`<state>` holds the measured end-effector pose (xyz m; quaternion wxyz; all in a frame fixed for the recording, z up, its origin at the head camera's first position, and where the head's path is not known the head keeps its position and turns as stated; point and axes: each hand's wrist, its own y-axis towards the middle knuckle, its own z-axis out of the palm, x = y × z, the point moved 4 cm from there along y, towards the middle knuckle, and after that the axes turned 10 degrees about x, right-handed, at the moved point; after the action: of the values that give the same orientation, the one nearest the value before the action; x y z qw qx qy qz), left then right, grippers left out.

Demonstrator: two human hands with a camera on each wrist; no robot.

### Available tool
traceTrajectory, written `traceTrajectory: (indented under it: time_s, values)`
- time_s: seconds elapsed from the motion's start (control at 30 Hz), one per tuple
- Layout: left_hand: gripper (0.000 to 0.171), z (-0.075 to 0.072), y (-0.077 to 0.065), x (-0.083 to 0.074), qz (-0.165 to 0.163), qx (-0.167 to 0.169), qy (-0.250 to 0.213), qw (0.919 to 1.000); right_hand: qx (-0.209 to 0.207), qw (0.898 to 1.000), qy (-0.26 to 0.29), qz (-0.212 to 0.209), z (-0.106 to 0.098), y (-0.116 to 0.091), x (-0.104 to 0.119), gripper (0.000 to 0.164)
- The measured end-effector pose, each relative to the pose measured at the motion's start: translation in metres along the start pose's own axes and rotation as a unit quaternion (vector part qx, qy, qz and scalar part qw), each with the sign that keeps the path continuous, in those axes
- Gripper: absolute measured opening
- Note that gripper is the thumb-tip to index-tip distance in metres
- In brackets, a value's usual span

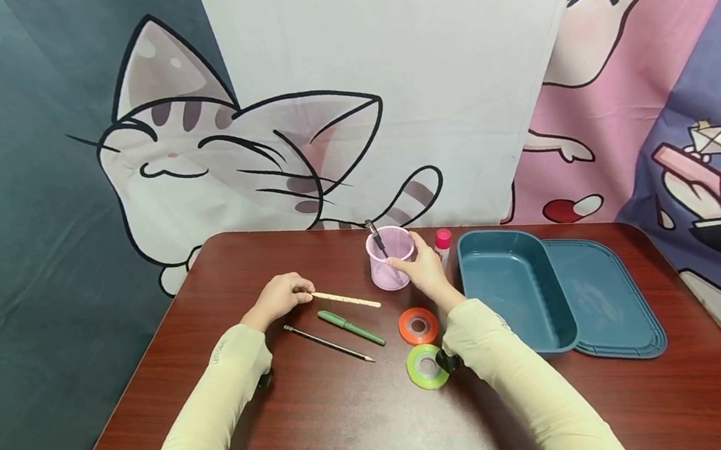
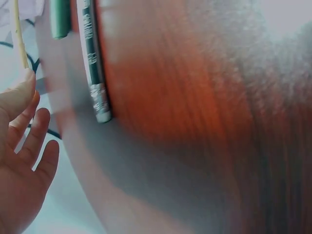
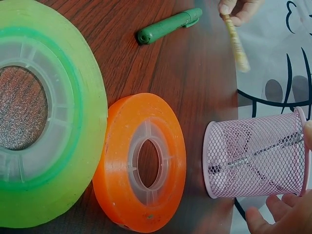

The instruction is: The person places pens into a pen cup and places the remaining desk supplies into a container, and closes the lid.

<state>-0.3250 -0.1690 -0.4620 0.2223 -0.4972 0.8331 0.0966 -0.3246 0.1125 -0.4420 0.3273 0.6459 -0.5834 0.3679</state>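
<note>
My left hand [image 1: 281,296] pinches one end of a slim, patterned yellow stick [image 1: 346,300], shaped like a pencil or pen, between thumb and fingertips. Its other end points right, toward a pink mesh pen holder [image 1: 388,274]. My right hand [image 1: 427,271] grips that holder at its right side, near the rim, with thumb and fingers spread about it. A black pen [image 1: 374,234] leans inside the holder, visible through the mesh in the right wrist view. Nearest my left hand on the table lie a capped green pen [image 1: 351,328] and a dark pencil [image 1: 329,344].
An orange tape roll [image 1: 407,330] and a green tape roll [image 1: 417,378] lie by my right forearm. Behind my right hand stands a glue stick [image 1: 443,239] with a red cap. A teal box [image 1: 508,274] and its lid [image 1: 613,299] occupy the table's right side.
</note>
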Motion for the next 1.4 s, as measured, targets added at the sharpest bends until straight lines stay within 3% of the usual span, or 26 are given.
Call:
traceTrajectory:
  time_s: [0.13, 0.53, 0.9, 1.4]
  values:
    - [0.005, -0.008, -0.001, 0.000, -0.001, -0.017, -0.027, 0.9995, -0.001, 1.000, 0.001, 0.003, 0.000, 0.000, -0.001, 0.075]
    - [0.010, -0.039, 0.001, -0.003, -0.020, -0.023, -0.073, 0.9969, -0.002, 1.000, -0.004, 0.008, 0.000, 0.000, -0.002, 0.074]
    - [0.008, -0.074, 0.012, -0.028, -0.006, -0.064, -0.024, 0.9976, -0.004, 1.000, -0.001, 0.000, 0.001, 0.000, -0.001, 0.074]
    - [0.008, -0.086, 0.030, -0.061, 0.023, -0.077, -0.005, 0.9967, -0.002, 1.000, -0.003, 0.002, 0.002, 0.002, -0.002, 0.074]
